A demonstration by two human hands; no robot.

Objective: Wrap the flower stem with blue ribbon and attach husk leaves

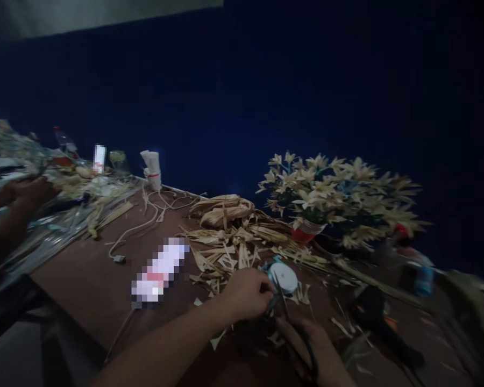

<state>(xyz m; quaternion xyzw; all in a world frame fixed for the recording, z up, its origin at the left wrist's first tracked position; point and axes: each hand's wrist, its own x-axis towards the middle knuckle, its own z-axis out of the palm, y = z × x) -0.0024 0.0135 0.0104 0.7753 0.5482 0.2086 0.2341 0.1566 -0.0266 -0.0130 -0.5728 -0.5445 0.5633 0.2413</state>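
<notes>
My left hand (248, 293) is closed, its fingertips pinched on a small pale-blue strip that looks like the ribbon beside it. My right hand (317, 346) grips a pair of scissors (281, 293), with its dark handle loop around the fingers and its blades pointing up beside the left fingertips. Just behind the blades lies a roll of light-blue ribbon (286, 278) with a white face. Dried husk scraps (242, 247) are scattered beyond my left hand. The light is dim, and the exact contact between blades and strip is hard to make out.
Bundled dried husks (226, 209) lie near the wall. Pale husk-like flowers (318, 188) fill a red pot (304, 231). A dark glue gun (387, 325) rests at right. A blurred-out lit object (159, 274) and a white cable (133, 231) are at left, near another person's hands (34, 191).
</notes>
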